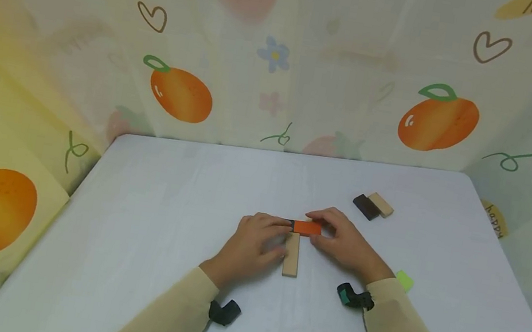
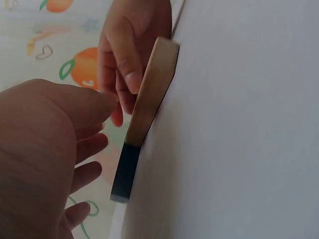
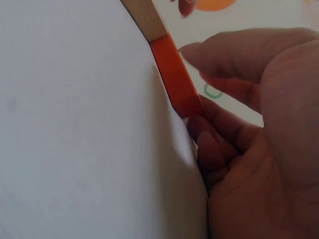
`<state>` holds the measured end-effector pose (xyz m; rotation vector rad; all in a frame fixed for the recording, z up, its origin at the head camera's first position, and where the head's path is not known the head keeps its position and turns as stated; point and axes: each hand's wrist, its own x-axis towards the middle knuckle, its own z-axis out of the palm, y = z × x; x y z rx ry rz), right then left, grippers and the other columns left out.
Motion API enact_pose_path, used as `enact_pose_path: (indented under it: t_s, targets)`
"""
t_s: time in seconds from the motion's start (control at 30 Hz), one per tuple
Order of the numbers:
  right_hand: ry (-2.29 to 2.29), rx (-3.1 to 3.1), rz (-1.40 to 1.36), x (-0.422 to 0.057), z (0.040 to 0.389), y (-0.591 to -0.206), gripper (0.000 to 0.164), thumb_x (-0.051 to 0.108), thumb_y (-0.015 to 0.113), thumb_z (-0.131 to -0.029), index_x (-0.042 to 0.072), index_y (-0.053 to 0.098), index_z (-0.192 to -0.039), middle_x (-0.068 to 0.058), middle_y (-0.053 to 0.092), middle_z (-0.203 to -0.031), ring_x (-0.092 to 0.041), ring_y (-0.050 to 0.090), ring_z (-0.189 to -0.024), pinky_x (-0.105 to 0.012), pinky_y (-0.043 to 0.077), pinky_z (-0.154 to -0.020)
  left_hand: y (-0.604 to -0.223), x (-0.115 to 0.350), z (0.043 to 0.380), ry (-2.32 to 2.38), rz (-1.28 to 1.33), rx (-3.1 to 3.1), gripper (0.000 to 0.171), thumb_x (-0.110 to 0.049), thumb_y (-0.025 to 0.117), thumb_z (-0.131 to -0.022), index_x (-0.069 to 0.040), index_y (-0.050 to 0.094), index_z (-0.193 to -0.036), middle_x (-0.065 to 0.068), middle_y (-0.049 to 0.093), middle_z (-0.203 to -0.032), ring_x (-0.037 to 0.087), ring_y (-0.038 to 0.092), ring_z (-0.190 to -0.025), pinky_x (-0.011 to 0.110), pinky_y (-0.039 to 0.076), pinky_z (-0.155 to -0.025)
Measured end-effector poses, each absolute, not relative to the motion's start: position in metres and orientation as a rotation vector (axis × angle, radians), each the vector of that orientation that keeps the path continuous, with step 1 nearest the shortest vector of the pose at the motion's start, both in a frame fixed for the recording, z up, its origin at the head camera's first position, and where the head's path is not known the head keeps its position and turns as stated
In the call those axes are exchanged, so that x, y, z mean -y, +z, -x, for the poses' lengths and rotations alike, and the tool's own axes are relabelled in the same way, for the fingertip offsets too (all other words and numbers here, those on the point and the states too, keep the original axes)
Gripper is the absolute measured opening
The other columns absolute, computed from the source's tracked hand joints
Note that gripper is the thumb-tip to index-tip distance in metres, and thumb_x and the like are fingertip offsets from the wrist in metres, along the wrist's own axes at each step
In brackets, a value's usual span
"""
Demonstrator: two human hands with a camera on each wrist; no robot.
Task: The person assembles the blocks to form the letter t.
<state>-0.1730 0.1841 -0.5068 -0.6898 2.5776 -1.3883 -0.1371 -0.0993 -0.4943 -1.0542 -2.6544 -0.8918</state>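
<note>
In the head view an orange block (image 1: 307,228) lies crosswise on the table, with a dark block (image 1: 291,224) against its left end. From beneath them a plain wooden block (image 1: 291,256) runs toward the front. My right hand (image 1: 349,248) holds the orange block's right end, thumb on the near side and fingers curled round the far side. My left hand (image 1: 254,242) hovers about the dark block, fingertips partly covering it. In the left wrist view its relaxed fingers (image 2: 89,144) stand beside the dark block (image 2: 125,172), with a gap between thumb and wood.
Farther back right, a dark block (image 1: 366,207) lies against a pale wooden block (image 1: 381,204). A yellow-green piece (image 1: 404,280) shows beside the right sleeve. Each wrist carries a black camera mount (image 1: 225,313). Behind the white table (image 1: 163,190) hangs a cloth printed with oranges.
</note>
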Motion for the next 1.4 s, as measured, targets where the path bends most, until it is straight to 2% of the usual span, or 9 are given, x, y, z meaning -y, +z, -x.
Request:
enact_pose_path:
  t_s: [0.2,0.4,0.57,0.63,0.77,0.93,1.13,1.27,1.4]
  targets:
    - [-1.436,-2.598,0.546,-0.19,0.171,-0.5,0.044,0.012,0.069,-0.102,0.019,0.068,-0.146,0.003,0.064,-0.135,-0.02,0.056,-0.124,-0.049,0.049,-0.107,-0.494,0.092,0.129,-0.795,1.122,2.704,0.047,-0.034,0.079,-0.103,-0.012,0.072,-0.144,0.0,0.062,-0.152,0.018,0.05,-0.143,0.049,0.043,-0.11]
    - [-1.536,-2.735,0.537,-0.2,0.174,-0.491,0.039,0.009,0.072,-0.105,0.005,0.068,-0.143,-0.011,0.065,-0.134,-0.03,0.057,-0.123,-0.048,0.052,-0.099,-0.492,0.088,0.124,-0.702,1.143,2.767,0.053,-0.038,0.074,-0.107,-0.01,0.067,-0.151,0.002,0.055,-0.161,0.019,0.042,-0.153,0.048,0.038,-0.118]
    - [-1.602,-2.905,0.322,-0.216,0.178,-0.493,0.035,0.011,0.068,-0.107,0.0,0.068,-0.14,-0.017,0.062,-0.134,-0.035,0.054,-0.125,-0.04,0.048,-0.096,-0.493,0.087,0.124,-0.651,1.15,2.783,0.056,-0.041,0.073,-0.107,-0.01,0.064,-0.153,0.001,0.053,-0.164,0.019,0.04,-0.155,0.047,0.035,-0.122]
    - [-1.604,-2.959,0.203,-0.223,0.18,-0.496,0.036,0.012,0.066,-0.107,0.0,0.068,-0.14,-0.019,0.059,-0.135,-0.035,0.052,-0.126,-0.042,0.047,-0.097,-0.495,0.087,0.124,-0.647,1.158,2.79,0.057,-0.042,0.072,-0.107,-0.01,0.063,-0.154,0.001,0.052,-0.165,0.019,0.04,-0.155,0.046,0.034,-0.123]
    - [-1.585,-3.009,0.04,-0.228,0.18,-0.497,0.04,0.017,0.064,-0.107,-0.002,0.066,-0.142,-0.022,0.056,-0.137,-0.039,0.047,-0.13,-0.053,0.046,-0.101,-0.496,0.088,0.124,-0.646,1.161,2.805,0.059,-0.043,0.071,-0.108,-0.01,0.062,-0.156,0.002,0.05,-0.166,0.019,0.039,-0.156,0.045,0.032,-0.124]
    - [-1.49,-3.055,-0.1,-0.226,0.177,-0.492,0.042,0.016,0.064,-0.105,-0.003,0.066,-0.142,-0.023,0.058,-0.136,-0.046,0.045,-0.131,-0.062,0.039,-0.107,-0.495,0.089,0.124,-0.632,1.162,2.803,0.06,-0.044,0.07,-0.108,-0.01,0.061,-0.156,0.003,0.051,-0.165,0.019,0.041,-0.155,0.045,0.032,-0.125]
    - [-1.22,-3.118,-0.191,-0.225,0.178,-0.49,0.047,0.008,0.065,-0.096,0.001,0.066,-0.143,-0.028,0.054,-0.145,-0.054,0.04,-0.133,-0.071,0.03,-0.099,-0.496,0.089,0.124,-0.634,1.168,2.793,0.059,-0.044,0.07,-0.108,-0.01,0.062,-0.156,0.003,0.051,-0.165,0.019,0.041,-0.155,0.045,0.032,-0.124]
    - [-1.113,-3.114,-0.221,-0.226,0.178,-0.489,0.047,0.003,0.064,-0.097,0.001,0.064,-0.144,-0.031,0.051,-0.146,-0.057,0.038,-0.134,-0.073,0.031,-0.099,-0.496,0.09,0.125,-0.647,1.172,2.791,0.06,-0.044,0.07,-0.108,-0.009,0.062,-0.156,0.003,0.051,-0.165,0.019,0.041,-0.155,0.045,0.032,-0.124]
    - [-1.051,-3.109,-0.213,-0.229,0.178,-0.487,0.048,0.007,0.07,-0.101,-0.002,0.061,-0.147,-0.032,0.053,-0.143,-0.055,0.043,-0.131,-0.07,0.04,-0.103,-0.496,0.09,0.126,-0.655,1.176,2.793,0.06,-0.044,0.07,-0.108,-0.009,0.061,-0.156,0.003,0.051,-0.165,0.02,0.041,-0.155,0.045,0.033,-0.124]
